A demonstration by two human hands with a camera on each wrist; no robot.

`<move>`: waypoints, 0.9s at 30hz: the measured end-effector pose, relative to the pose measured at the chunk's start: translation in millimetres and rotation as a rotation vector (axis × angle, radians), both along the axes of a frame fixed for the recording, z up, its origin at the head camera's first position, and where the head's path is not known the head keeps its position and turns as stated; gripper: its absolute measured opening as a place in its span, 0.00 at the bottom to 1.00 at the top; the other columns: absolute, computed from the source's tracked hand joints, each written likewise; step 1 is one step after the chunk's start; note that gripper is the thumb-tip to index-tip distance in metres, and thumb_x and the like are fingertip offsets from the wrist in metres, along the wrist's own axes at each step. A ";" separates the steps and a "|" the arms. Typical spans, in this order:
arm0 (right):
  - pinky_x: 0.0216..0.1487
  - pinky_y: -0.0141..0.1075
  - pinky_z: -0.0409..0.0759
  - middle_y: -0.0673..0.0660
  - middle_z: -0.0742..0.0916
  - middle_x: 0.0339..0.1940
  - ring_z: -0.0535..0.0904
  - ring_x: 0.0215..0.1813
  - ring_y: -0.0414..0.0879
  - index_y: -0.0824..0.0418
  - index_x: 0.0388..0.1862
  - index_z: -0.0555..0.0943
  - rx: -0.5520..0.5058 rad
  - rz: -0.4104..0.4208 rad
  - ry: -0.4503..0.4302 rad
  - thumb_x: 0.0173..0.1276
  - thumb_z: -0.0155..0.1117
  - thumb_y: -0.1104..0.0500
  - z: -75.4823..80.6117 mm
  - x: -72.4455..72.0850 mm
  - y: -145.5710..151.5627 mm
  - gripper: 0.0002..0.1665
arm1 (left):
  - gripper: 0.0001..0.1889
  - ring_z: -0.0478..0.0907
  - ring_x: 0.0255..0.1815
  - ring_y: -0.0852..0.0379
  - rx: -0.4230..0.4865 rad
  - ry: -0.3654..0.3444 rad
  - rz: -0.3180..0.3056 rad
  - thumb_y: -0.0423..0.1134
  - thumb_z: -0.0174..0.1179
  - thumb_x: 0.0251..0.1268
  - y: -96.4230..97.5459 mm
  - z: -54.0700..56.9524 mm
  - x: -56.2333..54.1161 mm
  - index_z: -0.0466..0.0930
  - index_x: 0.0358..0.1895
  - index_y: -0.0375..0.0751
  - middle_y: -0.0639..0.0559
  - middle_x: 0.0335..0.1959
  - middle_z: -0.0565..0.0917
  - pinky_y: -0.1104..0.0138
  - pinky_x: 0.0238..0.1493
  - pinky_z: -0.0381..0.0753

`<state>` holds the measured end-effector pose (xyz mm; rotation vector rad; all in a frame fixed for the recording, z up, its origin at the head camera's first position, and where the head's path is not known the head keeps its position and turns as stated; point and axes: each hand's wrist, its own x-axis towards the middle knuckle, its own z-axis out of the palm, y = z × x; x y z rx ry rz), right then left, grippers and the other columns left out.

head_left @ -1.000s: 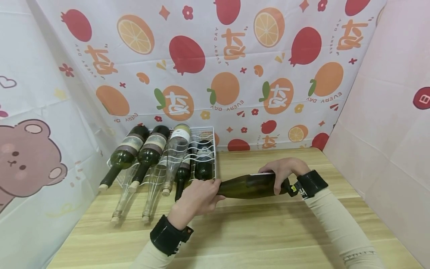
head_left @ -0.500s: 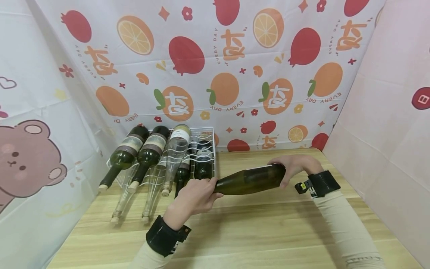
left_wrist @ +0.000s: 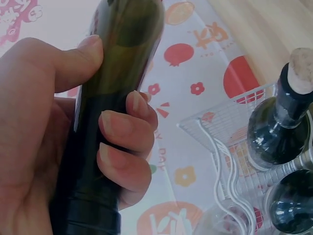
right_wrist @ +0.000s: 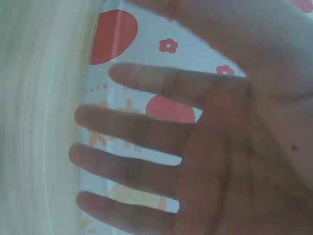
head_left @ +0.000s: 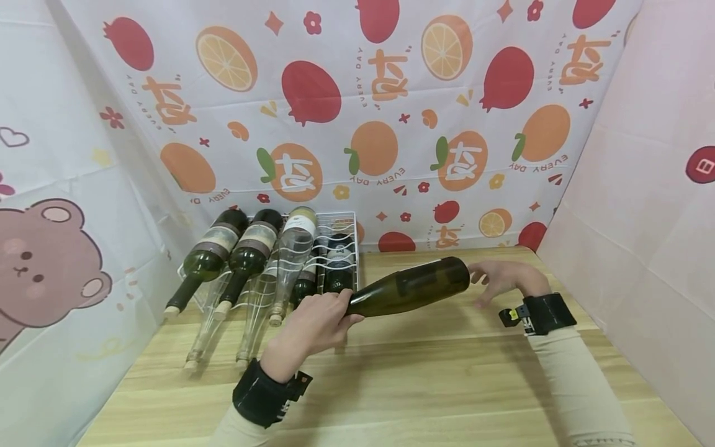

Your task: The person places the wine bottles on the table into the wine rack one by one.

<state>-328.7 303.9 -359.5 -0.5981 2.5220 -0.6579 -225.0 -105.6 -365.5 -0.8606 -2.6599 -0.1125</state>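
My left hand (head_left: 313,324) grips a dark green wine bottle (head_left: 410,289) by its neck, with the base pointing right and slightly raised over the table. In the left wrist view the thumb lies along one side of the bottle neck (left_wrist: 115,73) and the fingers curl round the other. Just off the bottle's base is my right hand (head_left: 503,279), holding nothing. The right wrist view shows that hand's fingers (right_wrist: 142,127) straight and spread apart.
A white wire wine rack (head_left: 356,245) stands at the back left on the wooden table (head_left: 436,385). Several bottles lie in it in layers, including dark green bottles (head_left: 205,257) and a clear bottle (head_left: 296,251), corked necks toward me. Printed cloth (head_left: 413,149) hangs behind.
The right hand has let go of the bottle's base and drawn off to the right. The left hand has moved slightly left with the bottle, whose base has risen.
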 end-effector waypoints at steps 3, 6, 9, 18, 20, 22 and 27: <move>0.66 0.60 0.76 0.77 0.76 0.68 0.72 0.69 0.74 0.67 0.75 0.67 0.014 -0.040 0.017 0.56 0.82 0.54 -4.5 4.9 -2.8 0.52 | 0.20 0.79 0.20 0.52 0.005 0.005 0.004 0.55 0.66 0.69 -2.0 4.0 2.1 0.73 0.40 0.40 0.51 0.24 0.80 0.61 0.20 0.75; 0.64 0.59 0.77 0.76 0.76 0.68 0.73 0.69 0.73 0.67 0.76 0.66 0.017 -0.083 0.033 0.57 0.81 0.52 -13.4 10.0 -6.0 0.53 | 0.20 0.78 0.20 0.53 0.003 0.017 0.007 0.55 0.66 0.69 -3.4 7.0 4.0 0.73 0.40 0.40 0.51 0.23 0.80 0.62 0.20 0.74; 0.64 0.59 0.77 0.75 0.77 0.69 0.73 0.69 0.72 0.67 0.75 0.67 0.006 -0.115 0.030 0.57 0.81 0.52 -24.7 14.4 -8.6 0.51 | 0.20 0.77 0.19 0.54 0.000 0.030 0.008 0.54 0.67 0.69 -4.7 8.8 5.6 0.74 0.39 0.40 0.52 0.23 0.79 0.63 0.19 0.73; 0.66 0.63 0.74 0.75 0.76 0.69 0.71 0.71 0.72 0.66 0.73 0.69 -0.008 -0.121 -0.003 0.58 0.81 0.52 -44.3 17.1 -10.3 0.48 | 0.18 0.77 0.21 0.54 0.023 0.003 0.047 0.52 0.67 0.69 -13.1 14.6 8.0 0.75 0.41 0.40 0.52 0.22 0.77 0.62 0.20 0.72; 0.67 0.63 0.74 0.75 0.76 0.69 0.71 0.71 0.72 0.66 0.73 0.70 -0.013 -0.131 -0.012 0.58 0.81 0.52 -45.1 17.3 -9.4 0.48 | 0.18 0.80 0.24 0.51 0.027 -0.012 0.060 0.53 0.65 0.71 -15.6 16.1 7.2 0.75 0.42 0.40 0.52 0.23 0.79 0.60 0.22 0.74; 0.66 0.63 0.74 0.75 0.76 0.69 0.71 0.71 0.72 0.65 0.73 0.70 -0.005 -0.132 -0.013 0.58 0.81 0.51 -45.0 17.6 -8.8 0.48 | 0.19 0.83 0.27 0.47 0.029 -0.026 0.078 0.53 0.64 0.72 -18.5 18.6 6.3 0.76 0.44 0.39 0.50 0.25 0.81 0.57 0.24 0.77; 0.66 0.63 0.74 0.74 0.76 0.69 0.72 0.71 0.71 0.65 0.73 0.70 0.010 -0.139 -0.007 0.58 0.80 0.52 -42.9 18.6 -10.9 0.47 | 0.23 0.85 0.31 0.46 0.052 -0.067 0.126 0.52 0.61 0.75 -28.7 28.3 4.8 0.78 0.53 0.33 0.47 0.28 0.84 0.54 0.30 0.81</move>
